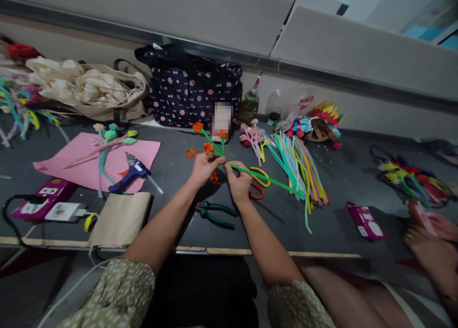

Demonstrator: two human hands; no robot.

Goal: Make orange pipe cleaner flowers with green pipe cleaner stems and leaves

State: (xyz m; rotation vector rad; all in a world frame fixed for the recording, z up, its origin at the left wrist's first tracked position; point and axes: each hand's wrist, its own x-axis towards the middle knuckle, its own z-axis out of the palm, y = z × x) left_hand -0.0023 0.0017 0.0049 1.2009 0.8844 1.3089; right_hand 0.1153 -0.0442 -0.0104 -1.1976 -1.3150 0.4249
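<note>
My left hand (204,169) is closed on green stems, with orange pipe-cleaner flowers (208,148) fanning out above its fingers. Close beside it, my right hand (239,182) pinches a long green stem (272,180) that slants down to the right. The two hands almost touch at the fingertips. Orange fluffy bits (214,177) lie just beneath them. Dark green pliers (218,214) rest on the table below my hands. Scissors with yellow and red handles (260,176) lie right of my right hand, partly hidden by it.
Pipe cleaners (304,168) lie to the right, pastel flowers (253,138) behind. A blue glue gun (131,175) rests on pink paper (148,151) at left. A dotted bag (195,91) and green bottle (250,103) stand at the back. Another person's hands (425,237) are far right.
</note>
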